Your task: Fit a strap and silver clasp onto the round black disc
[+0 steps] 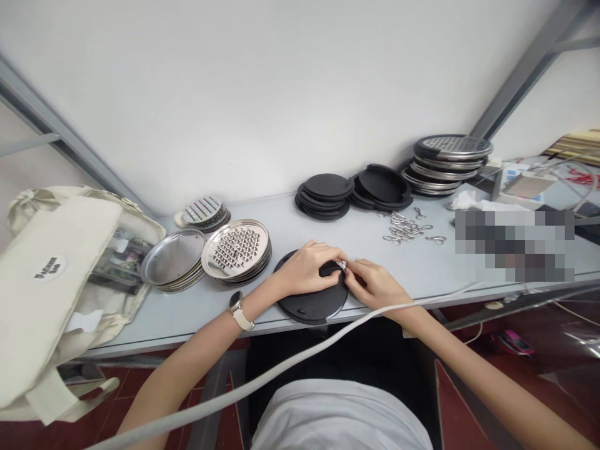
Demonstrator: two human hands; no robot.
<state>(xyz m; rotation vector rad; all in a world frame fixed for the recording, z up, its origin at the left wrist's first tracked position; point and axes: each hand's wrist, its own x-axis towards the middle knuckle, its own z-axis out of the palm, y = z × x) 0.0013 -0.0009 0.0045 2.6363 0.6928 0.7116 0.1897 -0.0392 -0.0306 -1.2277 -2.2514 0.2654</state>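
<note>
Black disc flat, silver piece at right hand, long axis unclear

Works bare-handed over a black disc at a grey table.
Lays the left hand, watch at the wrist, across the disc, and pinches a small silvery piece with the right hand, close against the left fingertips. Has a scatter of metal loops beyond the right hand, two piles of black round parts toward the wall, and a stack of metal-rimmed discs farther right. Has grater plates stacked left of the disc, plain metal plates just beside those, a cream bag at far left, and a white cable crossing both forearms.
</note>
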